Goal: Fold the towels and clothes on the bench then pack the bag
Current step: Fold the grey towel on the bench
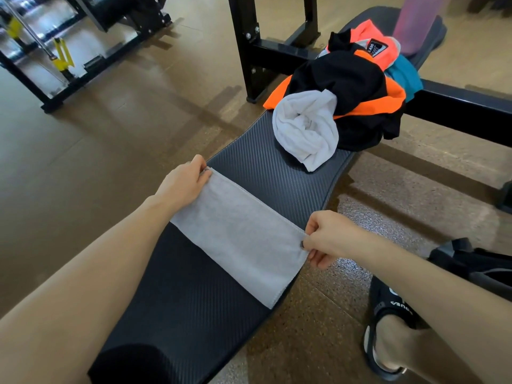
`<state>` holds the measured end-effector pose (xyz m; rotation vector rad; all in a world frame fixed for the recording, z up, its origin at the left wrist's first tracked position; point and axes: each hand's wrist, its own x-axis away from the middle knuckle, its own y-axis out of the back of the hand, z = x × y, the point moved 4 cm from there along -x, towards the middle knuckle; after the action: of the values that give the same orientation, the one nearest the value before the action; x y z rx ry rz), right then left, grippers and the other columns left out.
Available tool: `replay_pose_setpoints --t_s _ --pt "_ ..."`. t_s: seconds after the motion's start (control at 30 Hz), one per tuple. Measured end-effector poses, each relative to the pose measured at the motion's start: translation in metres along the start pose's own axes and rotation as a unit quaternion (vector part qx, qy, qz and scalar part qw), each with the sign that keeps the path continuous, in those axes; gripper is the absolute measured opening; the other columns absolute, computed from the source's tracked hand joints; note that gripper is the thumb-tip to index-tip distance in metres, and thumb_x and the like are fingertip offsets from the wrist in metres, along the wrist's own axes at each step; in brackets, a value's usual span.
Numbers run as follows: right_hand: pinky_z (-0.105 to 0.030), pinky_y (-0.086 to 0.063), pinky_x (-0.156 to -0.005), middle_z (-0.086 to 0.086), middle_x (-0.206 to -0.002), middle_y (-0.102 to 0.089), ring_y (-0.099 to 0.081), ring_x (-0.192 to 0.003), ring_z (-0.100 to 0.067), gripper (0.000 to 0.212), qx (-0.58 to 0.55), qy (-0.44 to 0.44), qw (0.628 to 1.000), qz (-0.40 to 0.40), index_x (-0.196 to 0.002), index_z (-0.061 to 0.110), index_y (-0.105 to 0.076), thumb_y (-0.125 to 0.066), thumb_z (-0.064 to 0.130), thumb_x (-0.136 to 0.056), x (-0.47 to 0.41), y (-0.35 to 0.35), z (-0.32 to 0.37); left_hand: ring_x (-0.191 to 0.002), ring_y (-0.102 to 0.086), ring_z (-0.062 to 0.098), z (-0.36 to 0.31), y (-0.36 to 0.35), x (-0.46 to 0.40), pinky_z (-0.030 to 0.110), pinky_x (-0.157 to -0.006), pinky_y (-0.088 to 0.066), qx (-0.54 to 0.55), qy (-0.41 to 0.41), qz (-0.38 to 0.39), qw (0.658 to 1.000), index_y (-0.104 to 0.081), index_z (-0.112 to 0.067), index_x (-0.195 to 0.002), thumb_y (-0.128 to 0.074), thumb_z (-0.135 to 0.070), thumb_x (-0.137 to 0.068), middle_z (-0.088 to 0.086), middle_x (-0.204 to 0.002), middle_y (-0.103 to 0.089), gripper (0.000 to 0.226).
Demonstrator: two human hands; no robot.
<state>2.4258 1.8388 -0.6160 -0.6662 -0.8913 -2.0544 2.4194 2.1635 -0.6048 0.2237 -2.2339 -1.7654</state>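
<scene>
Grey towel (238, 234): lies flat, already doubled, across the bench (279, 173).
Left hand (184, 181): pinches the far left corner.
Right hand (327, 239): pinches the near right corner.
Handling: light, limp cloth; best held at corners, kept taut.
Unfolded heap (338, 106): further along the bench.

Both bare arms reach forward. The left hand (186, 180) pinches the far corner of a grey towel (238, 236) with curled fingers. The right hand (328, 239) pinches the opposite corner, thumb on top.
</scene>
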Motion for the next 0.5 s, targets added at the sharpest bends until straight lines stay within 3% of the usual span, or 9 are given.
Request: replay_pose_setpoints --t_s 0.17,0.23,0.33,0.5 --pt "-0.032 -0.062 -0.057 -0.012 -0.081 -0.073 -0.074 -0.065 -0.02 0.006 0.004 0.016 1.0 -0.02 -0.097 0.012 -0.051 -0.056 0.01 -0.097 0.004 -0.003 -0.001 -0.081 -0.058 0.027 -0.007 0.003 0.01 0.041 -0.071 -0.043 -0.017 0.034 -0.032 0.999 -0.045 -0.017 -0.108 -0.033 -0.04 -0.107 0.003 -0.089 -0.062 0.027" --pt "-0.03 -0.062 -0.057 -0.009 -0.083 -0.071 -0.074 -0.063 -0.017 0.005 0.025 0.037 0.998 -0.041 -0.097 0.014 -0.051 -0.051 0.017 -0.101 0.008 -0.005 -0.003 -0.081 -0.059 0.024 -0.001 0.004 0.016 0.04 -0.07 -0.045 0.015 0.074 -0.025 0.997 -0.045 -0.019 -0.112 -0.035 -0.041 -0.105 0.0 -0.088 -0.062 0.026" --pt "-0.038 -0.064 -0.064 -0.006 -0.085 -0.07 -0.074 -0.063 -0.016 0.014 0.061 0.063 0.994 -0.071 -0.093 0.019 -0.053 -0.045 0.023 -0.103 0.012 -0.007 -0.005 -0.091 -0.06 0.024 0.019 0.001 0.029 0.039 -0.074 -0.047 0.087 0.129 0.01 0.988 -0.051 -0.019 -0.115 -0.042 -0.035 -0.101 0.002 -0.097 -0.063 0.023" --pt "-0.04 -0.064 -0.064 -0.009 -0.075 -0.073 -0.073 -0.057 -0.017 0.015 0.025 0.057 0.995 -0.072 -0.093 0.014 -0.057 -0.045 0.017 -0.102 0.01 -0.007 -0.005 -0.087 -0.056 0.019 0.04 -0.001 0.045 0.026 -0.065 -0.04 0.145 0.135 -0.025 0.98 -0.06 -0.017 -0.097 -0.045 -0.028 -0.102 -0.002 -0.093 -0.063 0.019"
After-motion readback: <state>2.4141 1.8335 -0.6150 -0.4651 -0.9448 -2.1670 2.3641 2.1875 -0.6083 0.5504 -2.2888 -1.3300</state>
